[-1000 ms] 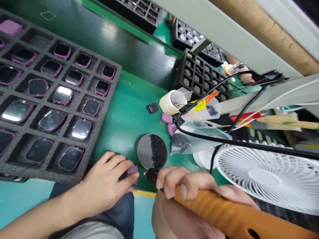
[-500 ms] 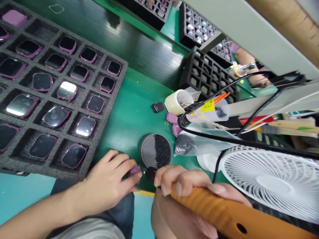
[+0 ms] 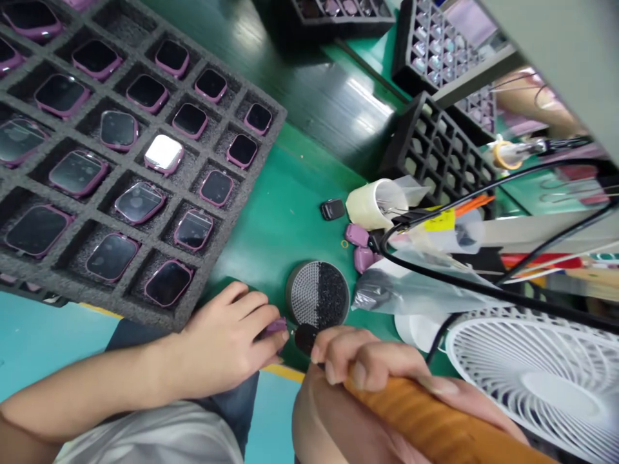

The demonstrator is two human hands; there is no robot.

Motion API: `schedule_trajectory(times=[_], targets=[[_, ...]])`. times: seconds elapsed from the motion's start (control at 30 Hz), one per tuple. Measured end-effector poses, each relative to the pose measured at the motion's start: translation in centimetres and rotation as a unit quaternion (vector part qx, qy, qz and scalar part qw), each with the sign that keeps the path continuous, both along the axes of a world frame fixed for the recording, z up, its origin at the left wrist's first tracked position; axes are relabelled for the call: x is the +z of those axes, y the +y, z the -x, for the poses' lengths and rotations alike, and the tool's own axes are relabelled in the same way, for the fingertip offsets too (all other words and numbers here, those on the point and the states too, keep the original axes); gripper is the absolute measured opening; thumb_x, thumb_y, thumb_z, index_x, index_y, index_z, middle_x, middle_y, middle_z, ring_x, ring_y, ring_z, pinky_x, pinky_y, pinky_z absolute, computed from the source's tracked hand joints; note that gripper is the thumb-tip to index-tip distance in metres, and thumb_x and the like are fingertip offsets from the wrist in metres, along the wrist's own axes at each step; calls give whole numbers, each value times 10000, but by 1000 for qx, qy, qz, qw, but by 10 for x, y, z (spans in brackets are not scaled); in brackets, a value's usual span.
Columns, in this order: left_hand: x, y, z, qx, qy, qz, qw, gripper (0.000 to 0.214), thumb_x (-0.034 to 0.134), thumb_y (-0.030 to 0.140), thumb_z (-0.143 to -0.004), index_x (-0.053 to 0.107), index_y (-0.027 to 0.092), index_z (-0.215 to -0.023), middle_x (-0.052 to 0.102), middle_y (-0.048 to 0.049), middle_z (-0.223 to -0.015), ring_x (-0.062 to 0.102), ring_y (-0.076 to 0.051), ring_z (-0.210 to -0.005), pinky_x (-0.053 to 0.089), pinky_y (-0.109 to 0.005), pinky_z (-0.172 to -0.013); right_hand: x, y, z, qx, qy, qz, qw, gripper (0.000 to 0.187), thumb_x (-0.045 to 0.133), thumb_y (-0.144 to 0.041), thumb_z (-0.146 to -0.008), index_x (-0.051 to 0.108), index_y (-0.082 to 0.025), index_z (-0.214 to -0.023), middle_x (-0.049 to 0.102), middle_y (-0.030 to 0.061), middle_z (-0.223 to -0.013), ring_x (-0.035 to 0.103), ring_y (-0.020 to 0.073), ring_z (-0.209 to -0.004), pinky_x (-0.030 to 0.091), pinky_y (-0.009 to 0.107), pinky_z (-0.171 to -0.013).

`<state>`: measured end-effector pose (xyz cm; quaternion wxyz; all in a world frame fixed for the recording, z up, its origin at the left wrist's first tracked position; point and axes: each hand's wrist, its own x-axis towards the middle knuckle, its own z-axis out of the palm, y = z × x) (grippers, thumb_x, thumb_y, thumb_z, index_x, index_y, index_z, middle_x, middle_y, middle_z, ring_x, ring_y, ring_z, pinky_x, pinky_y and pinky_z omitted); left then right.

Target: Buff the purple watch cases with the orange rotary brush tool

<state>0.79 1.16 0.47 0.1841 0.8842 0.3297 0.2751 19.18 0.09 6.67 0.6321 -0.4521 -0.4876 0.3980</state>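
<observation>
My left hand is closed on a small purple watch case at the near edge of the green table; the fingers cover most of it. My right hand wraps round a thick ribbed orange-handled tool, whose dark nose points at the case. A thin tip shows close to the purple part, but I cannot tell whether it touches. Just beyond both hands stands a round tin, half grey mesh and half black bristly filling. Left of my left hand, a grey foam tray bears many purple-framed watches with dark screens.
A cream cup lies on its side beside a black watch case and purple cases. A plastic bag, a black cable and a white fan crowd the right. Behind, a black tray stands near another person's arm.
The whole view has shifted, so the tray, tin and hands appear further right. Both hands keep their grip, and the tool's nose stays near the watch case.
</observation>
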Motion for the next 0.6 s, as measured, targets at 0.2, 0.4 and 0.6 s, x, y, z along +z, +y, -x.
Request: schedule_trajectory(times=[0.2, 0.4, 0.6], targets=[[2, 1, -1, 0, 1, -8, 1000, 196, 743, 360, -1073, 780, 196, -1173, 770, -73, -1148, 659, -258, -1079, 460, -443, -919, -8, -4, 2, 16, -8, -65, 998, 245, 584, -413, -1069, 720, -329, -1255, 668, -18, -846, 615, 190, -617, 549, 396, -523], [1, -1, 0, 2, 0, -9, 1000, 191, 732, 358, -1078, 776, 199, -1174, 774, -76, -1150, 661, -267, -1081, 468, -456, -923, -5, -5, 15, -53, 21, -38, 998, 376, 494, -595, -1087, 712, -314, -1212, 628, -20, -799, 562, 180, -617, 520, 385, -568], [4, -1, 9, -43, 26, 6, 999, 370, 721, 191, -996, 725, 166, -1366, 736, -107, -1393, 639, -304, -1199, 467, -495, -991, 6, 4, 5, -94, 31, -57, 993, 486, 518, -695, -1021, 721, -308, -1234, 598, -12, -870, 574, 177, -655, 553, 384, -577]])
